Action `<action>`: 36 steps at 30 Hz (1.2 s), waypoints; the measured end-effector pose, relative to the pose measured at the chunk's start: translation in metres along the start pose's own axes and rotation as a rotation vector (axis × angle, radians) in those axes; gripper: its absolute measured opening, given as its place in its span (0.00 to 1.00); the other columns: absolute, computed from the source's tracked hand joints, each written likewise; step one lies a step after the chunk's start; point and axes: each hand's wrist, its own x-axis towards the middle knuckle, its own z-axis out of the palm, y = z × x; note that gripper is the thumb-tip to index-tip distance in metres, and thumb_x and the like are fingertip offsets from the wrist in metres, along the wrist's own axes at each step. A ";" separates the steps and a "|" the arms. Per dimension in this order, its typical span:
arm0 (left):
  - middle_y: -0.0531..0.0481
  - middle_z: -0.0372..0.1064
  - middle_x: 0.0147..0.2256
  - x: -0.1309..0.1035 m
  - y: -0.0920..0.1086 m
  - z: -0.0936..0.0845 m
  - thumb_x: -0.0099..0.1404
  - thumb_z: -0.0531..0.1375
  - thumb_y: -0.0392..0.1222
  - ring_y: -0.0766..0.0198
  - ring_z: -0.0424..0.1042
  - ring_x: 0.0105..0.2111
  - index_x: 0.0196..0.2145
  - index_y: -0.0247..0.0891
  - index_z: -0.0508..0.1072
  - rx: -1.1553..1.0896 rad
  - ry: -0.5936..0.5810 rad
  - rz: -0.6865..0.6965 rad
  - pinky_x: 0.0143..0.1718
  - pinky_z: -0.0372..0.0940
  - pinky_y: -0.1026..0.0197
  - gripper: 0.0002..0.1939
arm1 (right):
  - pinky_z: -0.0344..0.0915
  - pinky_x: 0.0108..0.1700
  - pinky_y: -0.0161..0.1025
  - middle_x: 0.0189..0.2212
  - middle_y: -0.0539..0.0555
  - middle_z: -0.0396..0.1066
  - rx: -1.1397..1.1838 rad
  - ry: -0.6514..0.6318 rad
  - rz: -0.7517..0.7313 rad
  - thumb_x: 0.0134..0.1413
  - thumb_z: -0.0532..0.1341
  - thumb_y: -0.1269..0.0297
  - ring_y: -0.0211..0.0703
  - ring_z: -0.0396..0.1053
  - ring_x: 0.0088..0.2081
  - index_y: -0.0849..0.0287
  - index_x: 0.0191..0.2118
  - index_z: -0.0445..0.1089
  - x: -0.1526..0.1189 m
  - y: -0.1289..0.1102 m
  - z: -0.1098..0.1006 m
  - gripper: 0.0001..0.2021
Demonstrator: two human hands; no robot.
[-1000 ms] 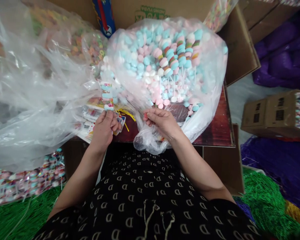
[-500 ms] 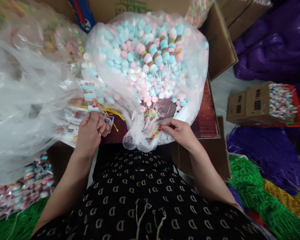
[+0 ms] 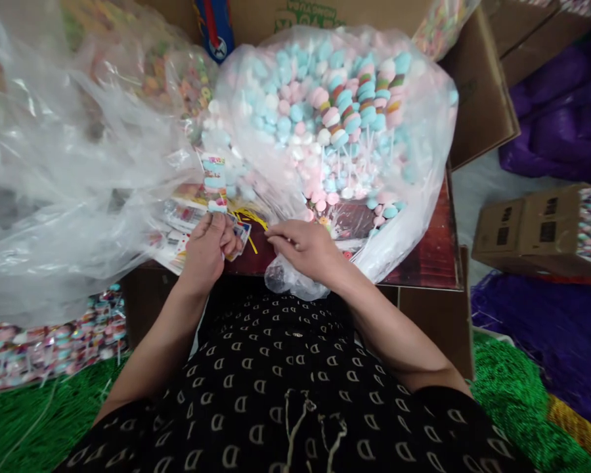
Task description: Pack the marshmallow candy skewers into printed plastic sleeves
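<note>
My left hand is closed around the lower end of a marshmallow skewer, which stands upright in a printed clear wrapper above my fist. My right hand hovers over the front of the large clear plastic bag, thumb and forefinger pinched; what they hold, if anything, is hidden. Just left of those fingertips lie yellow twist ties. Printed wrappers are spread beside and beneath my left hand. Inside the bag, several marshmallow skewers rest on loose pink, white and blue marshmallows.
Another big plastic bag bulges over the table's left side, with ring-shaped gummies behind. A cardboard box borders the back right. Finished-looking skewers are piled at lower left. Green tinsel and a carton are at right.
My right hand has moved left from the red gummy at the bag's front toward the twist ties. My left hand keeps its grip on the skewer. The whole view has shifted.
</note>
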 end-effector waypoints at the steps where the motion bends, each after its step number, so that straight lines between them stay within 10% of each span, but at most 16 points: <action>1: 0.62 0.51 0.15 0.000 0.000 -0.001 0.71 0.65 0.50 0.73 0.53 0.14 0.26 0.38 0.69 0.001 -0.008 0.002 0.23 0.66 0.64 0.19 | 0.71 0.52 0.43 0.45 0.57 0.82 -0.117 -0.070 0.027 0.70 0.58 0.65 0.46 0.78 0.48 0.57 0.49 0.79 0.010 -0.003 0.010 0.12; 13: 0.64 0.50 0.14 -0.002 -0.002 -0.003 0.68 0.67 0.52 0.74 0.52 0.13 0.27 0.38 0.69 -0.056 0.012 -0.039 0.23 0.68 0.66 0.20 | 0.68 0.41 0.45 0.46 0.71 0.78 -0.580 -0.187 0.291 0.68 0.50 0.74 0.58 0.77 0.46 0.66 0.51 0.74 0.044 -0.002 0.040 0.17; 36: 0.63 0.51 0.16 -0.003 -0.001 0.016 0.72 0.64 0.50 0.73 0.52 0.14 0.28 0.38 0.71 -0.025 -0.031 -0.034 0.22 0.64 0.66 0.17 | 0.61 0.36 0.35 0.28 0.49 0.75 0.099 0.103 0.272 0.55 0.57 0.72 0.40 0.70 0.31 0.57 0.33 0.70 0.036 0.025 0.027 0.05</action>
